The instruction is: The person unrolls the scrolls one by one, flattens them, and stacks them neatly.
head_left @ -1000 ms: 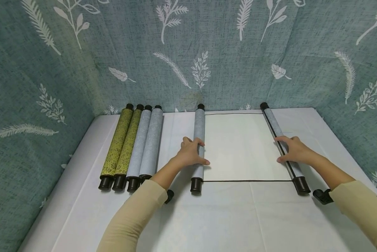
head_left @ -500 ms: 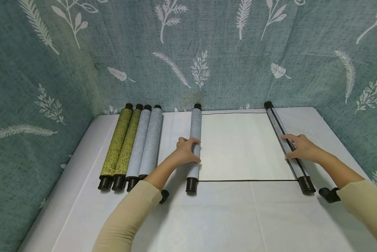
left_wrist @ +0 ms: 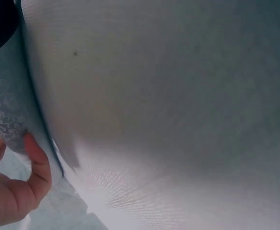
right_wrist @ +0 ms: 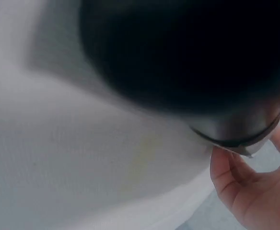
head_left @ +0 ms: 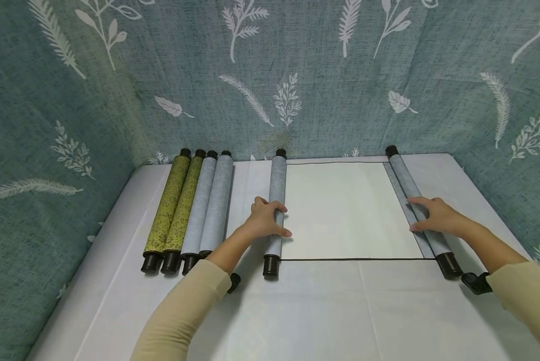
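A scroll lies partly unrolled on the white-covered table, its blank cream paper edged by a thin dark line. My left hand straddles the scroll's left roll, grey-blue with dark end knobs, thumb on the near side and fingers further up. The left wrist view shows fingers and thumb around that patterned roll. On the other side, my right hand holds the right roll, which slants; a grey-blue strip shows beside it. A dark knob fills much of the right wrist view, fingertips just beyond it.
Left of the scroll, two yellow-green patterned rolled scrolls and two grey-blue rolled scrolls lie side by side. A leaf-patterned teal cloth hangs behind the table and along both sides.
My right hand has moved right with the right roll, and my left hand slightly left with the left roll. The paper between them is wider, and a grey-blue border strip now shows at its right.
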`<control>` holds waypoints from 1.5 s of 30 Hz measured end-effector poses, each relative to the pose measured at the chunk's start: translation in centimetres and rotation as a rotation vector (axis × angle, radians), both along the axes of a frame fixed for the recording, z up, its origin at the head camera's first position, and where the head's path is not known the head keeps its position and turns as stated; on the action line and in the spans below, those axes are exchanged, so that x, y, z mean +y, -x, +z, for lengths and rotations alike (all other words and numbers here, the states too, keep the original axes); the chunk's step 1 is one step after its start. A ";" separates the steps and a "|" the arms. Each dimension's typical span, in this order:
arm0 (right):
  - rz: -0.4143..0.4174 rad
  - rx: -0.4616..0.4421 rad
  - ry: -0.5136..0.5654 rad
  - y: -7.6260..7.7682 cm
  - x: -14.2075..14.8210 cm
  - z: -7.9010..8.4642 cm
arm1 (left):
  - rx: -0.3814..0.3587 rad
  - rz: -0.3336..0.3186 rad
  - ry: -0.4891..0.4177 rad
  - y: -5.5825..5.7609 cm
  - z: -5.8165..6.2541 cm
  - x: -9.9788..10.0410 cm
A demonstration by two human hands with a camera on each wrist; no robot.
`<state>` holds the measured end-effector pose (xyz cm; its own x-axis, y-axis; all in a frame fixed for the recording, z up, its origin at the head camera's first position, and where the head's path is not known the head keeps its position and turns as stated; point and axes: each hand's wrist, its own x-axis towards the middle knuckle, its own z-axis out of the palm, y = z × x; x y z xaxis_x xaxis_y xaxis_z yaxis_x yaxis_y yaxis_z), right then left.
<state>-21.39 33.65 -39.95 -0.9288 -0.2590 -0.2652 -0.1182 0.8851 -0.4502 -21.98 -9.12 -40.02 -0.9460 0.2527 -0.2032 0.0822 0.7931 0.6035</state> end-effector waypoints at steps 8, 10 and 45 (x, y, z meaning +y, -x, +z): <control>0.010 0.024 -0.022 0.0 0.2 0.0 | 0.007 0.027 0.057 -0.2 0.2 -0.1; 0.017 0.029 -0.026 0.0 0.2 0.1 | -0.001 0.033 0.044 -0.2 0.3 -0.3; -0.067 -0.012 -0.016 -0.2 4.0 0.7 | -0.074 0.009 -0.111 0.4 0.0 1.6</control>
